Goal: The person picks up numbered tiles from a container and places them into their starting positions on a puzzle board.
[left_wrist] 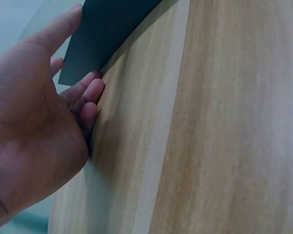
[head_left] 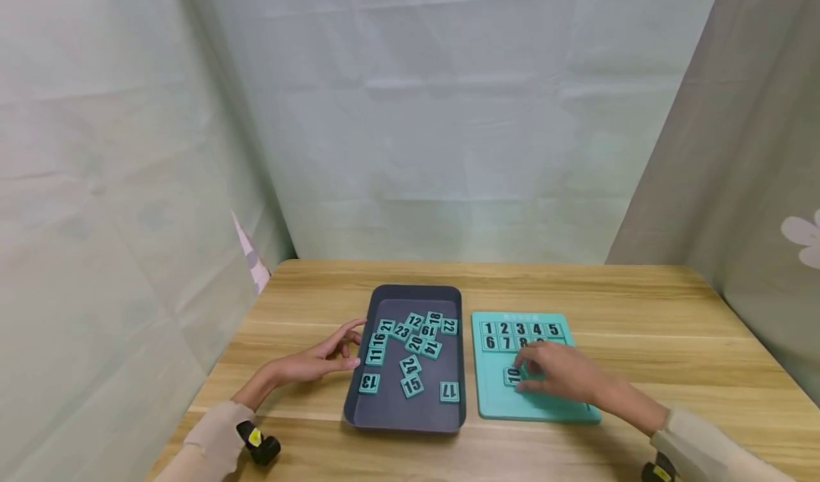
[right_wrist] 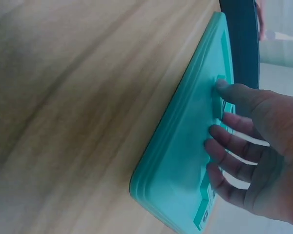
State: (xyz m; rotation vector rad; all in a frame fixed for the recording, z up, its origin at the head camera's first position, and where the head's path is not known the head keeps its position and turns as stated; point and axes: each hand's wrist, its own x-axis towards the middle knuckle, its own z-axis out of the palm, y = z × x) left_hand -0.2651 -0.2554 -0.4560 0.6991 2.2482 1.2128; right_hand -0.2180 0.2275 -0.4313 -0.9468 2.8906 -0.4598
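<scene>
Head view shows me a wooden surface (head_left: 307,425) with a dark tray (head_left: 410,419) on it and a flat teal board (head_left: 493,402) just to the tray's right. On my screen, the right hand (head_left: 556,375) pinches the number 10 tile (head_left: 512,376), so its thumb and pointer finger are close together. That tile is on the board, below the top two rows, and its number is turned on its side. The top row goes 1, 2, 3, 4, 5. Under it I read 6, 7 and 8, with one more partly hidden by the hand.

The left hand (head_left: 314,361) is at the left side of the tray. It looks loose and wide, with the thumb well apart from the other fingers and the thumb tip at the tray's wall. Lots of loose number tiles (head_left: 412,385) lie in the tray. Many sit in a bunch, while 13 and 17 lie apart near opposite sides. Behind the surface, I see a pale cloth (head_left: 474,126) hanging.
</scene>
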